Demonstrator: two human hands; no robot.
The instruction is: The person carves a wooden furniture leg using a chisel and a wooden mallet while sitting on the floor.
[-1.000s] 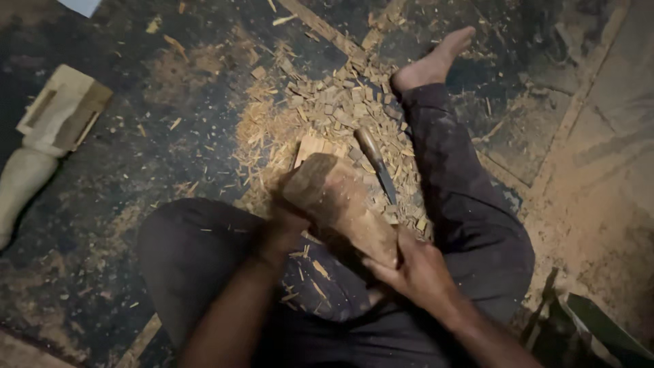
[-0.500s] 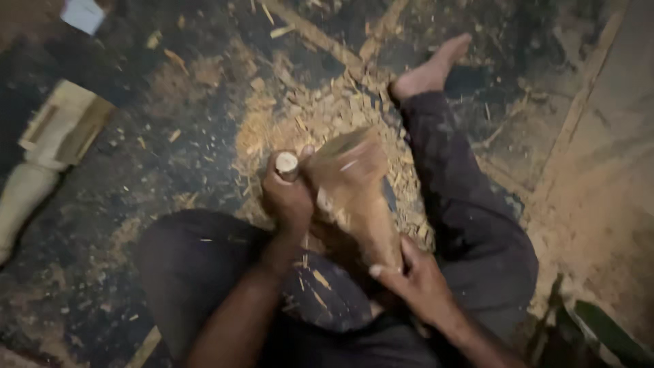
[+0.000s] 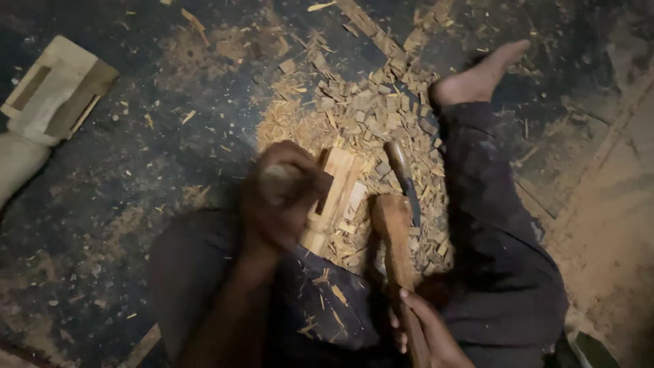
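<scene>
The left hand (image 3: 283, 197), motion-blurred, is closed around the lower part of a pale slotted block of carved wood (image 3: 334, 197), which stands tilted over a heap of light wood chips (image 3: 361, 116) on the dark floor (image 3: 150, 157). The right hand (image 3: 426, 334) is wrapped around the handle of a brown wooden mallet (image 3: 395, 238), just right of the block. A dark metal blade (image 3: 405, 177) lies on the chips beside the mallet head

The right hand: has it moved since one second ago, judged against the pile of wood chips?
Yes. The right hand has drawn back from the pile of wood chips toward the person's lap, gripping the wooden mallet by its lower handle.
</scene>
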